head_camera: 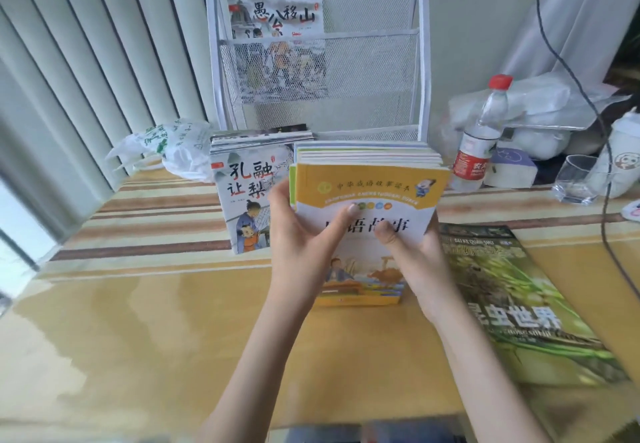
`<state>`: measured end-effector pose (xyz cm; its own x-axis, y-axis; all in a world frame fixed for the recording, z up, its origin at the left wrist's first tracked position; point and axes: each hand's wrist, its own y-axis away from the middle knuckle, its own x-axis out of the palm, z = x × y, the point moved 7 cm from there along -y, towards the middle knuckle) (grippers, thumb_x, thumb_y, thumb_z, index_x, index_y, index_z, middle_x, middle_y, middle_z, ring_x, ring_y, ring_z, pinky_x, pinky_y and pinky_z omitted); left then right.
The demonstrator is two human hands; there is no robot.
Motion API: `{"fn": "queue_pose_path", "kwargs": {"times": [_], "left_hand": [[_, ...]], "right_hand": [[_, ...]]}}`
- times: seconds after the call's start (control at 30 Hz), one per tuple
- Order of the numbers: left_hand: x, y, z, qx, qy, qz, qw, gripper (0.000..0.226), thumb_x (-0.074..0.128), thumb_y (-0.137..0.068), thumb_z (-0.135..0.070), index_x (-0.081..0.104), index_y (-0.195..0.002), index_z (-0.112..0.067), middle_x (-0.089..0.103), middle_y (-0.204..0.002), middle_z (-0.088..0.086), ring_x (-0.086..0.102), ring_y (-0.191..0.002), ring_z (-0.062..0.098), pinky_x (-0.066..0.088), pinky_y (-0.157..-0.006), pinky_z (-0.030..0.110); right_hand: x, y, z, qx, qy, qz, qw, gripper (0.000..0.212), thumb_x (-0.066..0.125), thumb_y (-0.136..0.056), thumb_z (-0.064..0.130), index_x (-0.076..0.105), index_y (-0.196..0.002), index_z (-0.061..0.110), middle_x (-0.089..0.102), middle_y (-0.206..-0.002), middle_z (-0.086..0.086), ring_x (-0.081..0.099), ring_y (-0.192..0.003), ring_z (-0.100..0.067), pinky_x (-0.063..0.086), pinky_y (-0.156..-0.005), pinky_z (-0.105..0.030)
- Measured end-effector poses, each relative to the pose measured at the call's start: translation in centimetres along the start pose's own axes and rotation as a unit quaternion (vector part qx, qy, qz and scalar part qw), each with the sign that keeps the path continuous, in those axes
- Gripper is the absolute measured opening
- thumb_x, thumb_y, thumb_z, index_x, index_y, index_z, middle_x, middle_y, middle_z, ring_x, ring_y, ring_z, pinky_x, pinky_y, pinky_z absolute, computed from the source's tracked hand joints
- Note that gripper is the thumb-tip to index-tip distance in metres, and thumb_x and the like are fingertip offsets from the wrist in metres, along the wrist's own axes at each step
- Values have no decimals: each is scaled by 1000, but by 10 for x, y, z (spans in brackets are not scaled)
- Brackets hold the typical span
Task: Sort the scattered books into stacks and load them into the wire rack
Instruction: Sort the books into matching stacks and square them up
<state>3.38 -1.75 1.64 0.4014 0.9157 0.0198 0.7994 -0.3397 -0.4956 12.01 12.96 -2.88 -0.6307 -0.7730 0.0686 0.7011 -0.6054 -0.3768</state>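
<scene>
A thick stack of yellow-covered books point(370, 182) sits tilted up at the table's middle, in front of the white wire rack point(420, 61). My left hand point(301, 241) grips the stack's left edge, thumb on the cover. My right hand point(422, 262) holds its right edge, thumb pressed on the top cover. One picture book point(273, 18) stands in the rack's upper pocket. A second stack of picture books point(242, 196) lies to the left of the yellow stack. A green insect magazine point(519, 304) lies flat on the right.
A water bottle point(481, 130) with a red cap, a drinking glass point(575, 179), a white cup point(623, 158) and wrapped items crowd the back right. A plastic bag point(166, 148) lies at the back left. A dark cable point(588, 103) hangs down on the right.
</scene>
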Motion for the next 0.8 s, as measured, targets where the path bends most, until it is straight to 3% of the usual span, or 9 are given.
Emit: {"fn": "queue_pose_path", "kwargs": {"times": [0.1, 0.2, 0.3, 0.4, 0.47, 0.53, 0.6, 0.67, 0.8], "left_hand": [[-15, 7, 0, 1, -20, -3, 1000, 53, 79, -70, -40, 50, -110, -23, 63, -104, -13, 58, -101, -3, 42, -85, 9], [-22, 8, 10, -12, 30, 31, 999, 60, 77, -69, -48, 51, -119, -30, 68, -105, -13, 64, -101, 4, 49, -87, 17], [-16, 9, 27, -37, 65, 27, 997, 65, 79, -65, -41, 50, -121, -28, 69, -108, -10, 65, -102, 7, 52, -85, 22], [-7, 1, 31, -38, 61, 5, 997, 45, 80, -73, -29, 54, -109, -32, 69, -100, -20, 65, -95, -1, 49, -75, 10], [-5, -5, 33, -56, 43, -12, 997, 37, 80, -74, -32, 56, -102, -30, 69, -95, -23, 65, -90, -5, 47, -70, 7], [-6, -9, 39, -95, -1, -6, 995, 48, 77, -69, -51, 59, -105, -27, 69, -96, -22, 65, -91, -6, 49, -71, 11], [-2, -8, 53, -169, -70, 35, 983, 71, 69, -60, -71, 61, -111, -23, 70, -104, -13, 66, -97, 3, 53, -81, 27], [-1, 1, 69, -240, -126, 65, 960, 79, 65, -57, -76, 63, -111, -17, 71, -104, -2, 67, -95, 14, 53, -86, 36], [4, 17, 91, -286, -186, 112, 933, 54, 67, -74, -62, 69, -83, -8, 74, -82, 6, 69, -80, 28, 52, -87, 46]], "right_hand": [[4, 1, 2, -5, 30, 12, 999, 91, 69, -61, 71, 39, -135, 28, 61, -121, 19, 56, -112, 2, 45, -85, -10], [3, 2, 2, -15, 38, 8, 999, 69, 63, -64, 75, 43, -123, 44, 60, -116, 27, 56, -111, 5, 43, -84, -8], [3, 5, -4, -30, 42, -5, 999, 68, 56, -69, 76, 45, -125, 40, 60, -118, 22, 56, -112, 1, 45, -87, -15], [6, -2, 0, -35, 45, -4, 998, 62, 53, -80, 65, 46, -128, 27, 61, -120, 17, 56, -114, -1, 46, -94, -23], [3, -8, 3, -22, 51, -11, 998, 42, 52, -84, 53, 51, -119, 30, 63, -111, 24, 57, -107, 6, 44, -89, -15], [-6, -12, 6, 1, 106, -32, 994, 32, 49, -81, 57, 57, -102, 34, 64, -96, 31, 56, -92, 17, 40, -74, -2], [-14, -13, 0, 65, 184, -28, 980, 45, 43, -76, 70, 59, -91, 31, 64, -84, 24, 58, -80, 13, 42, -62, -9], [-20, -11, -14, 145, 275, 7, 950, 58, 38, -80, 74, 60, -96, 24, 63, -84, 13, 58, -79, -4, 41, -61, -22], [-23, 5, -43, 240, 392, 37, 887, 70, 38, -87, 68, 51, -118, 6, 56, -91, 1, 51, -76, -14, 36, -61, -28]]}}
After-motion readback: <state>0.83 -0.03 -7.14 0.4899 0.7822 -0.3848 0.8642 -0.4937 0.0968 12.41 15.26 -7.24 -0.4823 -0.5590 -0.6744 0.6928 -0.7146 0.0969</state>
